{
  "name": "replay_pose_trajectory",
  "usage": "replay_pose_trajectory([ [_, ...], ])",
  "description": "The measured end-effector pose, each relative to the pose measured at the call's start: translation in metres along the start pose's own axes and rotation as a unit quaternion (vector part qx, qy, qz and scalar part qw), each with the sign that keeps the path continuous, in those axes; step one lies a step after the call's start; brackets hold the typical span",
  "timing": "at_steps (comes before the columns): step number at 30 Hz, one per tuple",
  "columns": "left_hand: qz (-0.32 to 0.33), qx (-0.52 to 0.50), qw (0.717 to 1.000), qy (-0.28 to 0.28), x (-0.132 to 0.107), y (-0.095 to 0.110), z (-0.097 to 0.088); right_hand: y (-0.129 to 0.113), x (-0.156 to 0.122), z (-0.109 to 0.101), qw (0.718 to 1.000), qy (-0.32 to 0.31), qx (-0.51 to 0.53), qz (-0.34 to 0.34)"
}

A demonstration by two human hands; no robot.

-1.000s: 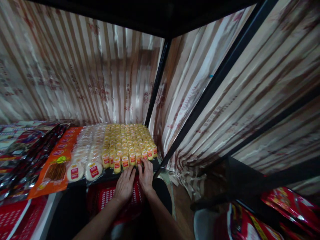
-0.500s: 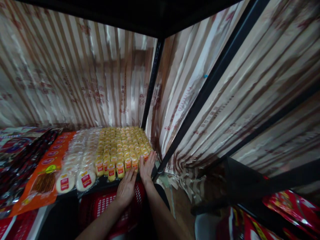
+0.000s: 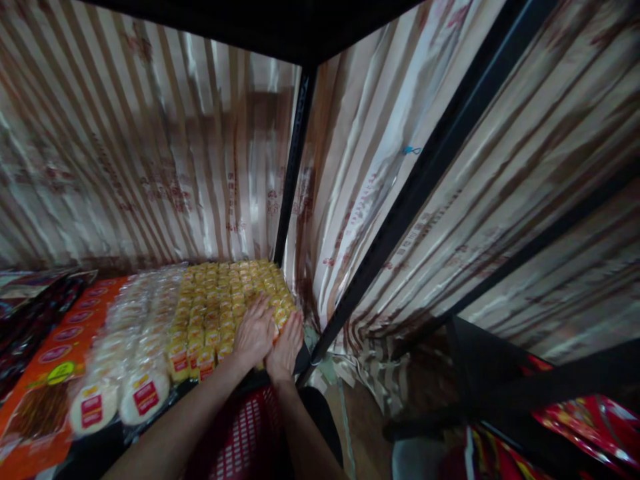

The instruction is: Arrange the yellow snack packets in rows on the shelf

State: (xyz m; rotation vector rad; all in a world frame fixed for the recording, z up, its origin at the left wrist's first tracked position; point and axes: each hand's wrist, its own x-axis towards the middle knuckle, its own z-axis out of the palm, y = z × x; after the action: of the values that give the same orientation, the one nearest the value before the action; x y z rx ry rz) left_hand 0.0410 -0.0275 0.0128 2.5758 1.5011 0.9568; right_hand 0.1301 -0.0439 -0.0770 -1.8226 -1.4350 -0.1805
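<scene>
Striped sheeting (image 3: pixel 200 133) behind; yellow packets (image 3: pixel 213 315) (in rows) under, beyond left hand (image 3: pixel 255 335).

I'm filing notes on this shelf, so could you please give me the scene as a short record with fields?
left hand: laid over the yellow packets, back up
right hand: at their front right corner, close beside the left hand
left of the yellow packets: two columns of round white packets, then an orange package
below: red basket with holes
behind: striped sheeting, black post
lighting: dim
</scene>
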Motion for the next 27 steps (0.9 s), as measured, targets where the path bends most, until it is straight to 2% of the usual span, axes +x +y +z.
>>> replay_pose_trajectory([
  [4,-0.001,0.026,0.996,-0.089,0.029,-0.002,0.025,0.002,-0.001,0.001,1.000,0.005,-0.018,-0.013],
  [9,-0.008,0.029,0.989,-0.148,0.039,-0.002,0.050,0.003,-0.001,0.005,0.999,0.006,-0.043,-0.020],
  [15,-0.019,0.021,0.978,-0.208,0.039,0.000,0.048,0.003,-0.001,0.005,0.999,-0.006,-0.047,-0.019],
  [19,-0.013,0.020,0.981,-0.192,0.051,0.003,0.043,0.002,0.001,0.002,0.999,0.000,-0.035,-0.018],
  [22,-0.026,0.027,0.981,-0.192,0.065,0.000,0.047,0.002,0.002,0.001,0.999,0.002,-0.035,-0.014],
  [27,-0.041,0.031,0.969,-0.242,0.078,-0.011,0.060,0.002,0.003,0.001,0.999,0.013,-0.034,-0.008],
])
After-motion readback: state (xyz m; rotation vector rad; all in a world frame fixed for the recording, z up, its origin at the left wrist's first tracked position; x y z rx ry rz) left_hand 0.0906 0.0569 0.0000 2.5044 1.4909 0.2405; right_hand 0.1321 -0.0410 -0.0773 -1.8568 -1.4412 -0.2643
